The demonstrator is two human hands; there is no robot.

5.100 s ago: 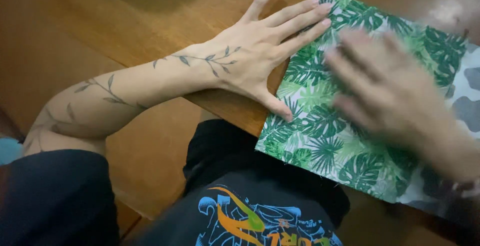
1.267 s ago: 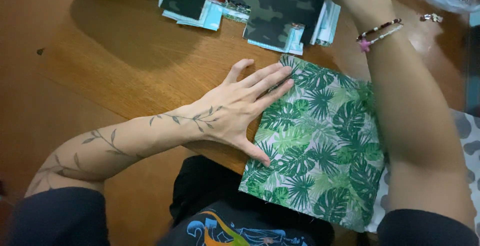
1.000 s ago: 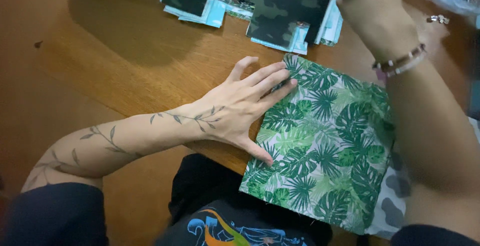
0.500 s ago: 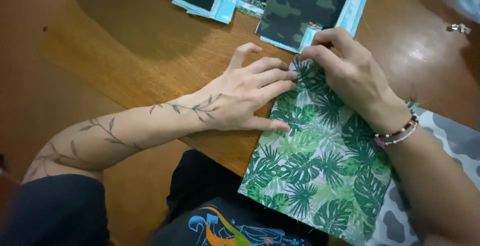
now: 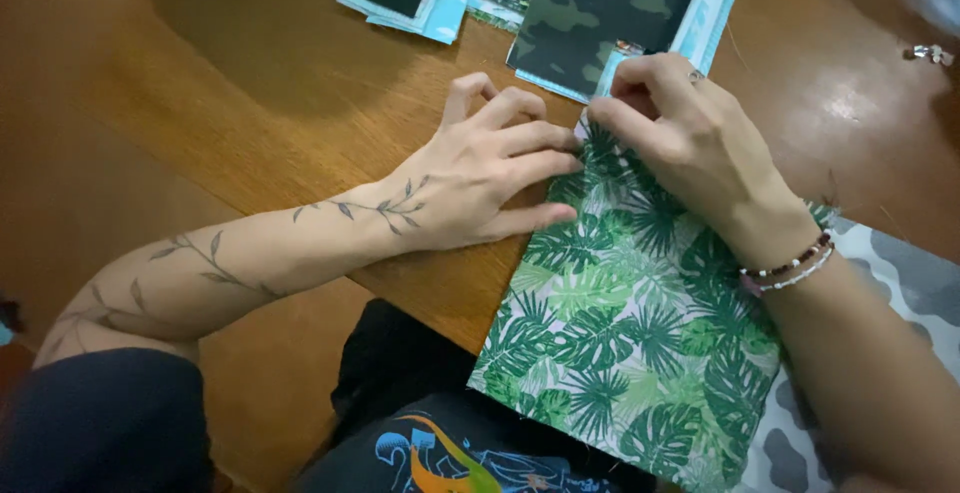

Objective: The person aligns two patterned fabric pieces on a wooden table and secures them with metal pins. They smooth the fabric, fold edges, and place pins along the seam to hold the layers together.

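A square of green palm-leaf print fabric (image 5: 620,333) lies on the wooden table (image 5: 300,123), its near edge hanging over the table's front. My left hand (image 5: 480,178) rests flat at the fabric's left edge, fingertips pressing its upper left part. My right hand (image 5: 680,138) is curled at the fabric's far corner, fingers pinching the cloth there. A bead bracelet circles my right wrist.
A pile of dark camouflage and light blue fabric pieces (image 5: 560,3) lies at the table's far edge. Grey-and-white patterned cloth (image 5: 890,283) shows under the leaf fabric at the right. A small metal item (image 5: 928,54) and a clear bag sit at the far right.
My right hand came back from the far pile to the leaf fabric's far corner and took hold of it. My left hand's fingers shifted toward that corner.
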